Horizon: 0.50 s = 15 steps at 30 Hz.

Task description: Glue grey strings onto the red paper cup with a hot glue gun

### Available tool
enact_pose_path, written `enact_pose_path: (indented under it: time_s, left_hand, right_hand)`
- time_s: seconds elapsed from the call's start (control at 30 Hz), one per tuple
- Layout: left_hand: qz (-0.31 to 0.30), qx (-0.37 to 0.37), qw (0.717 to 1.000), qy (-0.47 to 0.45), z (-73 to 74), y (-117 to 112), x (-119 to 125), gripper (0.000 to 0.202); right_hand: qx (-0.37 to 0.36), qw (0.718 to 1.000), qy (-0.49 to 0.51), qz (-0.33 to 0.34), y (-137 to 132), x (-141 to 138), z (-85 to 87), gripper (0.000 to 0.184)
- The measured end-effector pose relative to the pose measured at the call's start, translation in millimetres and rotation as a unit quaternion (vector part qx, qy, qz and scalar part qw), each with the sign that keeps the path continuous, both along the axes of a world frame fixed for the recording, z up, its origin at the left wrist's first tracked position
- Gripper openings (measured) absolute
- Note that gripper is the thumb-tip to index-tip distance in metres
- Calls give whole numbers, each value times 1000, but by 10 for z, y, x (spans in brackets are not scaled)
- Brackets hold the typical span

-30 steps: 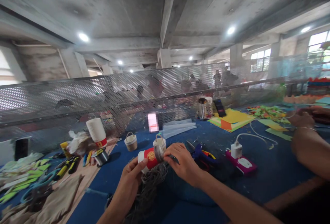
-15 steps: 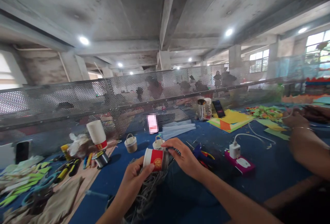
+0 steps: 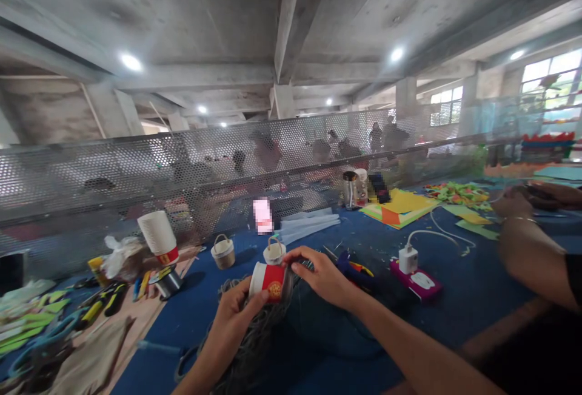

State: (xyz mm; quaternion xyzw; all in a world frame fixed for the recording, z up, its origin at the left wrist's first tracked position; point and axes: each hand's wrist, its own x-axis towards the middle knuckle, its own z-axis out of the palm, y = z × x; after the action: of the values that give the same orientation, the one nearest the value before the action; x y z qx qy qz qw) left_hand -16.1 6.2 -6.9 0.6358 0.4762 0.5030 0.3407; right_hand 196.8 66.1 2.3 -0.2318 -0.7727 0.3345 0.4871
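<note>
A red and white paper cup (image 3: 274, 275) lies tipped on its side in my left hand (image 3: 237, 313), its thumb along the near side. Grey strands are wound round the cup's right end. My right hand (image 3: 321, 276) is at that end, thumb and forefinger pinched on the grey cord at the cup's edge; the grip itself is small and partly hidden. Beneath both hands a loose tangle of grey cord (image 3: 257, 343) rests on the blue tabletop (image 3: 364, 334). Just beyond stand two small handled baskets, one left (image 3: 223, 254) and one behind the cup (image 3: 273, 253).
Stacked paper cups (image 3: 157, 234), a wire spool (image 3: 167, 283), pliers (image 3: 116, 299) and scissors (image 3: 43, 346) crowd the left. Rightward lie blue-handled pliers (image 3: 352, 267), a purple box (image 3: 418, 280) with a charger, and yellow paper (image 3: 407, 201). Another person's arm (image 3: 536, 255) reaches in.
The view has turned slightly, so the scene sits further left. My right fingertips have come nearer the cup's edge and closed together. My left hand keeps its hold on the cup.
</note>
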Motion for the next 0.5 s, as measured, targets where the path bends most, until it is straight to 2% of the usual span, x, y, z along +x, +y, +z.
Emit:
enact_pose_path:
  time_s: [0.33, 0.5]
  left_hand:
    - [0, -42, 998, -48, -19, -45, -22, 38]
    - [11, -40, 993, -113, -34, -37, -34, 39]
  right_hand:
    - [-9, 999, 7, -40, -23, 10, 71, 11]
    - [1, 1000, 6, -15, -102, 53, 156, 10]
